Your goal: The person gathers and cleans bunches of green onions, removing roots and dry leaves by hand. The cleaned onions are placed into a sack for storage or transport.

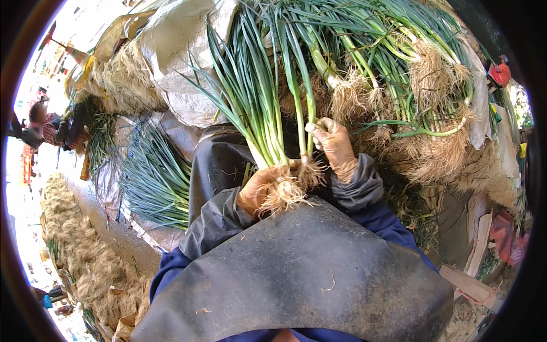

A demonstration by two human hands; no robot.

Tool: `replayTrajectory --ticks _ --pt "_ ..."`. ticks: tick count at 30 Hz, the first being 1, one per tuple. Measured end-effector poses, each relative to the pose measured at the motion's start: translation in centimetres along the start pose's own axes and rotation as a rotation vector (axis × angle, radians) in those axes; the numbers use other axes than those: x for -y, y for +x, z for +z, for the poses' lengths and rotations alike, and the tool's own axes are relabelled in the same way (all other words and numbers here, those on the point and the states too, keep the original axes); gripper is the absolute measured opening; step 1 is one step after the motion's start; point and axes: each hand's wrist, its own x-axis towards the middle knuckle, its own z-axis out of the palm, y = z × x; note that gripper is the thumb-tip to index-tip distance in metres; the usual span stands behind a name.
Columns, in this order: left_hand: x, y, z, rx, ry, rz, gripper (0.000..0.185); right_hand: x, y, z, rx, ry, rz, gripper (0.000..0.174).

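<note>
My left hand [261, 188] is closed round the root end of a bunch of spring onions [258, 124]. Its pale roots [285, 194] hang over the fingers, and the green leaves fan upward. Just right of the bunch, my right hand [335, 147] pinches the stem of a separate spring onion [308, 111] between thumb and fingers. The roots of that plant [310, 173] sit beside the bunch's roots. Both hands are above a dark waterproof apron [295, 269] that covers my lap.
A heap of spring onions with tangled roots [431, 77] lies at the upper right. A tied-looking pile of greens [156, 177] rests left of my knee. White woven sacking [183, 55] is behind. A root-covered stack [89, 252] stands lower left, and another person [51, 124] is farther off.
</note>
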Motion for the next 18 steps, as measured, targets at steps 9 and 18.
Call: replayTrajectory --ticks 9,18 --pt "0.5 2.2 -3.9 0.028 -0.071 -0.023 0.025 -1.9 -5.2 -0.4 0.052 -0.682 -0.568 0.02" --pt "0.4 3.0 -0.9 -0.152 0.047 -0.02 0.019 -2.9 -7.7 -6.4 -0.019 -0.996 -0.252 0.036"
